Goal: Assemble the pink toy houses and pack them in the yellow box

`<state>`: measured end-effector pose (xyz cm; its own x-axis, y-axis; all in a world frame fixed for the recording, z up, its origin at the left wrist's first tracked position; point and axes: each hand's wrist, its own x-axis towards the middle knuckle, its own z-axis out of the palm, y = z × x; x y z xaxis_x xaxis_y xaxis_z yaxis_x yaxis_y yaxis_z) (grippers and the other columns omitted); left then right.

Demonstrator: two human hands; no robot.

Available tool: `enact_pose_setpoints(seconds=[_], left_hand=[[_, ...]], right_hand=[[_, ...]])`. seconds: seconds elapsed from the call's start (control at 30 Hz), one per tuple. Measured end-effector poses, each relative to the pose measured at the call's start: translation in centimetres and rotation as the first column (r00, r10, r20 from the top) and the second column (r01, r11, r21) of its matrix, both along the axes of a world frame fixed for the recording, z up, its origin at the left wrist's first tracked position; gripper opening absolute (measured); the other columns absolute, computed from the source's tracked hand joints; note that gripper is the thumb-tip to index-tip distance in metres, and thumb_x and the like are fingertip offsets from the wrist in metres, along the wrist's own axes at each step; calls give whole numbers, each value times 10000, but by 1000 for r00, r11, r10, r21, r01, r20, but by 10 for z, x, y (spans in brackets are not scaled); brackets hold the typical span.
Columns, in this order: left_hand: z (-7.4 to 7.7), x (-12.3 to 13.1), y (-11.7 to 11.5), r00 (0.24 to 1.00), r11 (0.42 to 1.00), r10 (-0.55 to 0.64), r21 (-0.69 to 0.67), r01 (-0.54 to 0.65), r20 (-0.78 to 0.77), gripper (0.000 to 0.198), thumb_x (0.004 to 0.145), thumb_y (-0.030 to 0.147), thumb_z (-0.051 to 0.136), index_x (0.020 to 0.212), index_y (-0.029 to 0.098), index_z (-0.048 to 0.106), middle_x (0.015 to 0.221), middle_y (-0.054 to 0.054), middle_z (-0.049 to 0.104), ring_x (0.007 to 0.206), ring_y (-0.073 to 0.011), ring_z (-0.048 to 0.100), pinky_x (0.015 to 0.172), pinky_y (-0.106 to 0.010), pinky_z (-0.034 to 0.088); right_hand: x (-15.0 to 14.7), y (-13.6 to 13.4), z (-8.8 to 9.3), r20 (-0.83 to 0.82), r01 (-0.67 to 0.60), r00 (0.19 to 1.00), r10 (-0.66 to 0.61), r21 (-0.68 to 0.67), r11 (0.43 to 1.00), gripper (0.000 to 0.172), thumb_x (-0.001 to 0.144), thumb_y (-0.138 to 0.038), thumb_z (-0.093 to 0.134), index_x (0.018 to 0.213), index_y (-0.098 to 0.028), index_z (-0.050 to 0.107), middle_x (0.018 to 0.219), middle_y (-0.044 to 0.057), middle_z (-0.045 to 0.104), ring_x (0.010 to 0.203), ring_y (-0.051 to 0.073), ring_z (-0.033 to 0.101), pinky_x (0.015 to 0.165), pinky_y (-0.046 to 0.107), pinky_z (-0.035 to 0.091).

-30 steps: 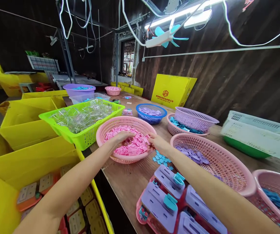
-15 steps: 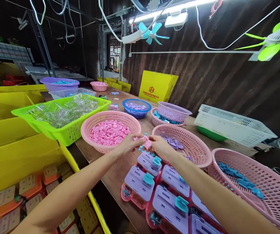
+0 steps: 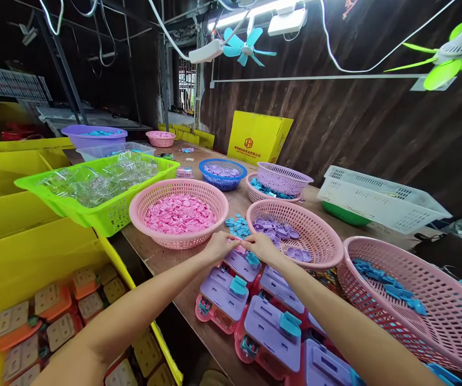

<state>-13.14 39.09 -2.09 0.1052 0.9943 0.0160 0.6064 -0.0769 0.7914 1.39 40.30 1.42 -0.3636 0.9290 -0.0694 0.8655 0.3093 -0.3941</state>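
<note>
My left hand (image 3: pixel 220 246) and my right hand (image 3: pixel 261 246) meet over the back of a group of toy cases, fingertips pinched together. Both are closed on a small pink plastic piece (image 3: pixel 240 249), mostly hidden by the fingers. Right beneath them is a case with a purple lid (image 3: pixel 242 265) and a blue tab. More such cases (image 3: pixel 273 329), purple on top with clear pink bodies, stand in rows toward me. Behind my hands, small blue pieces (image 3: pixel 237 226) lie loose on the table. A pink basket of pink pieces (image 3: pixel 180 214) is left of them, and a basket with purple oval pieces (image 3: pixel 275 229) right.
A green crate (image 3: pixel 122 217) of clear plastic parts stands at left. A pink basket (image 3: pixel 427 279) with blue parts is at right, a white crate (image 3: pixel 383 201) behind it. A yellow carton (image 3: pixel 134 246) holding orange cases sits below the table edge. Fans hang overhead.
Both hands have come down and slightly toward me with the pink piece, over the rearmost purple lid. The loose blue pieces behind them now show more. The view has shifted slightly.
</note>
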Motion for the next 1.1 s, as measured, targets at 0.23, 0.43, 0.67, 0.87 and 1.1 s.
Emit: enact_pose_setpoints(seconds=[0.23, 0.43, 0.67, 0.87, 1.1], left_hand=[[0, 3, 17, 999, 995, -16, -100, 13, -35, 218, 712, 306, 635, 790, 118, 711, 481, 5, 544, 531, -142, 535, 528, -220, 387], [2, -1, 16, 993, 974, -118, -190, 122, 30, 200, 724, 305, 595, 751, 116, 655, 386, 65, 419, 349, -77, 364, 392, -190, 271], [-10, -8, 19, 985, 986, -164, -40, 162, -52, 320, 646, 478, 600, 676, 160, 628, 482, 6, 553, 501, -158, 522, 485, -226, 350], [9, -11, -6, 992, 996, 36, 88, -26, -121, 356, 661, 475, 537, 815, 169, 632, 808, -100, 672, 805, -262, 613, 656, -288, 428], [50, -14, -79, 715, 926, 254, -377, 14, 652, 490, 724, 616, 449, 917, 179, 555, 564, 19, 533, 409, -97, 442, 380, -176, 244]], right_hand=[[-3, -16, -11, 162, 94, 979, -121, 164, 982, 289, 869, -259, 466, 703, -177, 687, 734, 76, 662, 720, 184, 580, 569, 256, 306], [-7, -30, -13, 229, 55, 967, -111, 239, 969, 307, 905, -267, 411, 874, -152, 694, 939, 108, 664, 880, 211, 592, 693, 271, 379], [-13, -32, -20, 267, 41, 958, -104, 229, 973, 285, 898, -206, 397, 961, -150, 669, 977, 91, 658, 909, 210, 594, 756, 307, 412], [-9, -36, -7, 193, 71, 974, -120, 245, 967, 250, 899, -283, 439, 930, -195, 671, 958, 60, 662, 935, 204, 581, 789, 323, 422], [-15, -84, 14, -257, -213, 887, 384, 511, 833, 340, 834, -265, 562, 1164, -185, 536, 1094, 71, 550, 1038, 166, 494, 905, 297, 397]])
